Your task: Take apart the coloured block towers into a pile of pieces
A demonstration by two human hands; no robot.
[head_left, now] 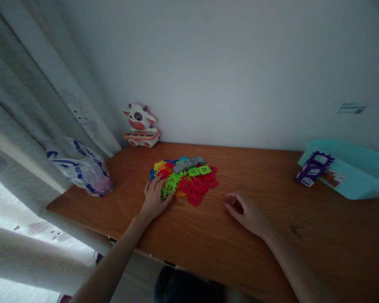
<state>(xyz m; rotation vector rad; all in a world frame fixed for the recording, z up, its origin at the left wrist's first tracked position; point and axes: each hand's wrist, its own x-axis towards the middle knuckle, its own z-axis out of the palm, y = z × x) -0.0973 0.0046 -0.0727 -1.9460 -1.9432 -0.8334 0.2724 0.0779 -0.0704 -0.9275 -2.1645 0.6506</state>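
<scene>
A pile of flat, notched plastic building pieces in red, green, grey, yellow and blue lies on the wooden table. My left hand (pixel 155 198) rests at the pile's near left side, fingers spread and touching it. Bright green pieces (pixel 172 182) show between its thumb and forefinger. Red pieces (pixel 196 188) spread over the right part of the pile, and grey pieces (pixel 189 163) lie along its back. To the right of the pile, apart from it, my right hand (pixel 245 212) hovers low or rests on the table. Its fingers are curved, with a gap between thumb and forefinger.
A toy cow with a keyboard (pixel 142 126) stands by the wall. At the left edge sits a clear plastic bag (pixel 82 168) with blue print. A purple block-like toy (pixel 314 169) leans against a turquoise bin (pixel 353 185) at the right. The table's front edge (pixel 139 251) runs near my body.
</scene>
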